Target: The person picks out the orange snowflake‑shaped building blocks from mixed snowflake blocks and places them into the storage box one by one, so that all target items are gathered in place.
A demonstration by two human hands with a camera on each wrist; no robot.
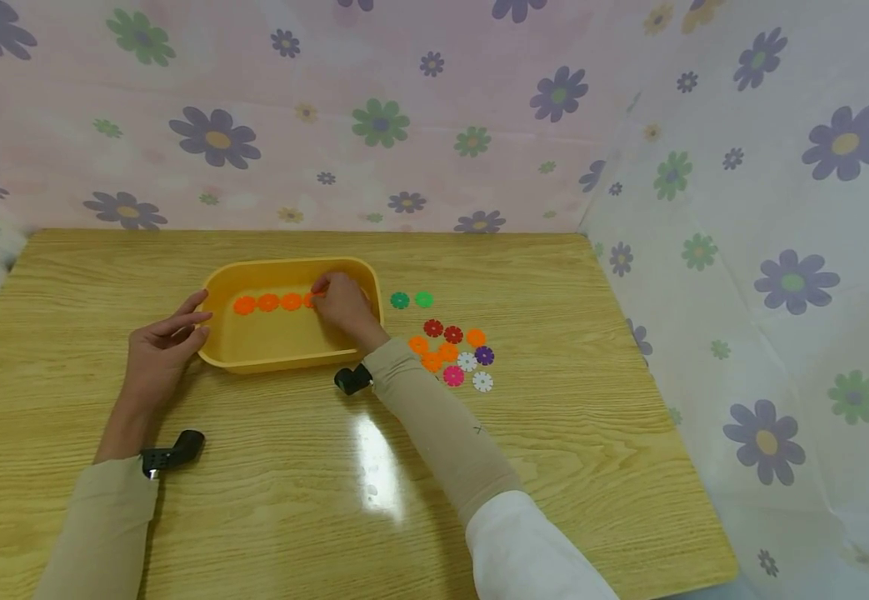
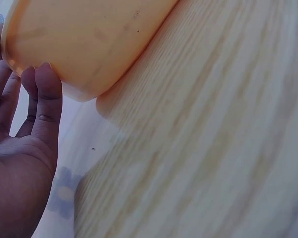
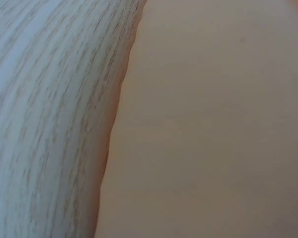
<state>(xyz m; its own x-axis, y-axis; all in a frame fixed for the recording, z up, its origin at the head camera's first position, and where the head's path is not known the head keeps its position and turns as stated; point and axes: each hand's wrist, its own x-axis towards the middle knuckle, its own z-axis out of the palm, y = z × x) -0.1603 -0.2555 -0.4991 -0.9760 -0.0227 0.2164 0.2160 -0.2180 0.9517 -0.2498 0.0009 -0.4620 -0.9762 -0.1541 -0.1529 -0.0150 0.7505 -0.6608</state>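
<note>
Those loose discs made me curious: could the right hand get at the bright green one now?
Probably yes: the right hand is inside the yellow tray and would have to clear its rim, but nothing covers the bright green disc on the table.

The left hand [image 2: 25, 151] touches one end of the yellow tray [image 2: 89, 44] with its fingertips; the tray sits on the wood-grained counter [image 2: 188, 139], flowered cloth [image 2: 74, 148] beyond.
</note>
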